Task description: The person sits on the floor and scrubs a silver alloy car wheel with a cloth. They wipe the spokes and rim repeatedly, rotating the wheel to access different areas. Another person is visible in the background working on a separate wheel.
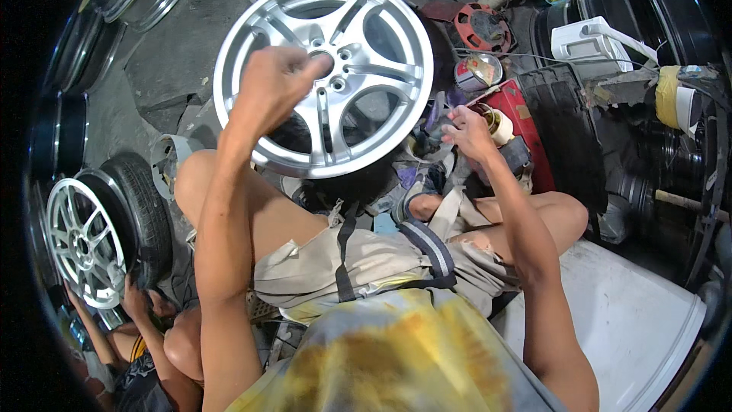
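A silver alloy wheel rim [364, 80] with paired spokes lies face up in front of my knees. Over its left side hovers my left hand [280, 85], slightly blurred, with curled fingers and the thumb reaching toward the hub hole. Whatever those fingers hold, if anything, is hidden. Just off the rim's right edge is my right hand [469, 134], its fingertips drawn together. I cannot make out anything in that pinch. Close beside it are an open round tin [499, 123] and some grey and purple scraps [427, 145].
A paint can [478, 71], a red round part [482, 28] and a red box [526, 137] crowd the right. A white container [589, 42] sits beyond. At left, another person's hands [136, 297] are at a white multi-spoke rim [82, 243], beside a tire [141, 206].
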Action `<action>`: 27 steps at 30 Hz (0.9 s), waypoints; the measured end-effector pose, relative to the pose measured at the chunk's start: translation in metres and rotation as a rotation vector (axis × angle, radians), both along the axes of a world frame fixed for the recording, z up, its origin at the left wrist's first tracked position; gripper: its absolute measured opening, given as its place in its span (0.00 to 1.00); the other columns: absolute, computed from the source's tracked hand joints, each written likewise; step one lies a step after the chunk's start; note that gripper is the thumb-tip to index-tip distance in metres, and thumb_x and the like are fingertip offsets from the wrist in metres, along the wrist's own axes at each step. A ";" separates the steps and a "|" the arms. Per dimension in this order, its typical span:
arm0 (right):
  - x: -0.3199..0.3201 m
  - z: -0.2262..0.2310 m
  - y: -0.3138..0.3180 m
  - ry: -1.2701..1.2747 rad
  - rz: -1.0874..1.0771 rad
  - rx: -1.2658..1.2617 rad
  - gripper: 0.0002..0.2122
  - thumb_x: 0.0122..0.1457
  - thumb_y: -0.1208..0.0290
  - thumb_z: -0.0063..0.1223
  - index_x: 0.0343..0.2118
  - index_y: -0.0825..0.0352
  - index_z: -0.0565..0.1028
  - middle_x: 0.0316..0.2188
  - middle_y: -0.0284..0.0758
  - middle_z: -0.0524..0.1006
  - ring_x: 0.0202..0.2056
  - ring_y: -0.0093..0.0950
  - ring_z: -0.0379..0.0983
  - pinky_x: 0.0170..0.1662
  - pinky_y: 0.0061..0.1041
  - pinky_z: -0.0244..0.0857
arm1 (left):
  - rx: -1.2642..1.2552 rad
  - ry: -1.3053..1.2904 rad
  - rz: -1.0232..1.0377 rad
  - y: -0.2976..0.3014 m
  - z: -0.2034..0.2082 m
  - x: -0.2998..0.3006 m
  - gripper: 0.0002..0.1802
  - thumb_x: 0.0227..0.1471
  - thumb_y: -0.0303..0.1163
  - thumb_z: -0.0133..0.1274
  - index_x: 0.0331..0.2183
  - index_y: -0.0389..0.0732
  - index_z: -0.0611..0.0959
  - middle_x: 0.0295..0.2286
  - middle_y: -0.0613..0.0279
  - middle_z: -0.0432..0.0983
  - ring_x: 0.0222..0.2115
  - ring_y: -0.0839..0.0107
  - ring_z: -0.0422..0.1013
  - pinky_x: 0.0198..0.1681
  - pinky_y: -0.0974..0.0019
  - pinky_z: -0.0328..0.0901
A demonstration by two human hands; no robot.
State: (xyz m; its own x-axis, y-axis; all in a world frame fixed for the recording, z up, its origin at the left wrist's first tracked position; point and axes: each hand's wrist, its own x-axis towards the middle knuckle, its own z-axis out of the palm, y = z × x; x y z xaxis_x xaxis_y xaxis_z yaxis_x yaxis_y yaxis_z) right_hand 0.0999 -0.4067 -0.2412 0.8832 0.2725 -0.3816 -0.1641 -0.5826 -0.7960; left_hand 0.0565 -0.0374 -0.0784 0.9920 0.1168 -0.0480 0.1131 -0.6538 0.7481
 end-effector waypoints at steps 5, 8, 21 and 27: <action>-0.026 -0.004 -0.022 0.055 -0.112 -0.060 0.10 0.55 0.75 0.61 0.36 0.73 0.74 0.23 0.35 0.77 0.24 0.24 0.79 0.22 0.22 0.67 | 0.088 0.180 -0.336 -0.055 -0.004 -0.003 0.16 0.52 0.39 0.59 0.29 0.33 0.84 0.23 0.50 0.78 0.23 0.62 0.73 0.32 0.59 0.67; -0.035 -0.005 -0.022 -0.038 -0.089 -0.082 0.10 0.56 0.71 0.61 0.35 0.72 0.75 0.20 0.35 0.77 0.23 0.22 0.78 0.25 0.23 0.67 | 0.078 0.183 -0.430 -0.070 -0.028 -0.011 0.13 0.51 0.35 0.58 0.34 0.34 0.85 0.28 0.47 0.80 0.30 0.55 0.78 0.37 0.58 0.70; -0.035 0.074 -0.079 0.030 -0.143 -0.015 0.09 0.55 0.79 0.58 0.39 0.71 0.74 0.30 0.34 0.79 0.28 0.19 0.76 0.30 0.20 0.69 | 0.066 0.279 -0.867 -0.092 -0.022 -0.044 0.08 0.49 0.30 0.58 0.31 0.36 0.83 0.29 0.47 0.77 0.34 0.48 0.74 0.39 0.52 0.68; -0.033 0.056 -0.061 0.018 -0.107 -0.042 0.09 0.55 0.73 0.63 0.36 0.71 0.77 0.30 0.32 0.81 0.33 0.18 0.75 0.38 0.20 0.67 | 0.087 0.185 -0.721 -0.091 -0.030 -0.029 0.08 0.50 0.30 0.58 0.31 0.35 0.84 0.30 0.47 0.78 0.32 0.48 0.75 0.37 0.53 0.69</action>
